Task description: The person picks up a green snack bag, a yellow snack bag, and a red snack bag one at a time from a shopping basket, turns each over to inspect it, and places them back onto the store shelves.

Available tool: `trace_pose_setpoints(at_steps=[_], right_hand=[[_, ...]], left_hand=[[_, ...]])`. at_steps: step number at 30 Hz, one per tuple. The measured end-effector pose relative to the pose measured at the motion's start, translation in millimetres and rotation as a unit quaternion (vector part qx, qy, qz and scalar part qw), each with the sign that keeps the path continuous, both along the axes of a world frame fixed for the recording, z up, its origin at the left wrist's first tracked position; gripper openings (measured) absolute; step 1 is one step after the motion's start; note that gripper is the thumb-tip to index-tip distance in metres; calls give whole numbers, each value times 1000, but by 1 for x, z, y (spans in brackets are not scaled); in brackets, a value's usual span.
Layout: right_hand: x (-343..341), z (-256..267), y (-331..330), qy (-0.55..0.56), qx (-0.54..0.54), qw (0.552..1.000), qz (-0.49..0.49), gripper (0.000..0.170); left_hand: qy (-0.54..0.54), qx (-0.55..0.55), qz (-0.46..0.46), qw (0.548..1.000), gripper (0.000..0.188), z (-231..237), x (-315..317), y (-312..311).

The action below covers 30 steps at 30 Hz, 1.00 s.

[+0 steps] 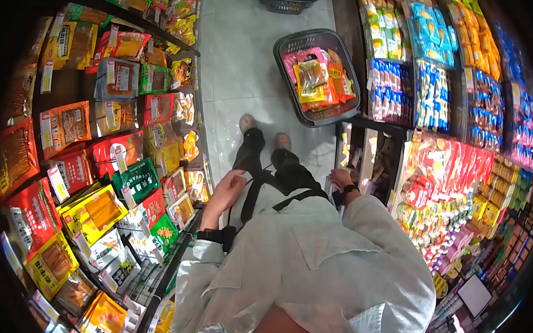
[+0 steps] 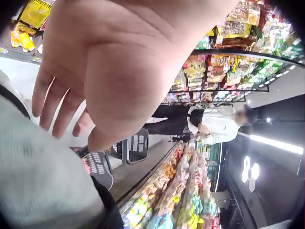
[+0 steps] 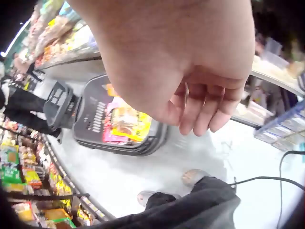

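Note:
My left hand [image 1: 225,191] hangs at the left hip, holding nothing. Its palm and relaxed fingers fill the upper part of the left wrist view. On the other side, my right hand [image 1: 340,178] hangs by the right hip near a low dark shelf frame. Its fingers [image 3: 195,109] curl loosely around nothing in the right wrist view. Ahead of my feet stands a dark grey shopping basket [image 3: 90,117] on the floor, beyond reach of both hands as they hang. Inside it lie several snack packets [image 1: 312,79], pink, yellow and orange, with a yellow-edged one on top.
Racks of bagged snacks [image 1: 101,210] line the left side. Shelves of wrapped sweets [image 1: 433,96] run along the right. A second basket [image 1: 288,4] stands farther up the tiled aisle [image 1: 232,64]. Another person [image 2: 221,124] in a white top stands beyond the baskets.

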State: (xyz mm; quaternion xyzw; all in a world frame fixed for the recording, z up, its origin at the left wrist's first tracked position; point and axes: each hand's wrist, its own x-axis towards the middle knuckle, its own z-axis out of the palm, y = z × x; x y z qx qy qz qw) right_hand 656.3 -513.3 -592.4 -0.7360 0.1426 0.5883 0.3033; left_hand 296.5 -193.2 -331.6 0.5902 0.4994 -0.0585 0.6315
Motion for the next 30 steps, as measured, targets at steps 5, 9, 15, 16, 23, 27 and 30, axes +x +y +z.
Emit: trace_pose_setpoints(at_steps=[5,9,15,16,23,27,30], right_hand=[[-37,36,-33,58,-53,992,-100,15],[-40,36,-21,57,-2,998,-31,11],[-13,29,67,-113,79,956,259,30],[-11,25,85,-116,92,965,217,30],[-28,91,209,-129,187,950,213,19],[-57,118,215,-126,221,920,298,21],[-62,110,191,-120,215,857,453,22]], left_hand=[[24,63,-50,997,40,13,4,-24],[4,66,-11,998,40,22,-1,-33],[21,100,67,993,39,25,-56,-61],[25,103,88,990,38,24,-67,-65],[38,96,212,972,36,-26,-154,-119],[50,98,196,974,39,-37,-162,-138],[30,84,185,979,41,-51,-164,-146]])
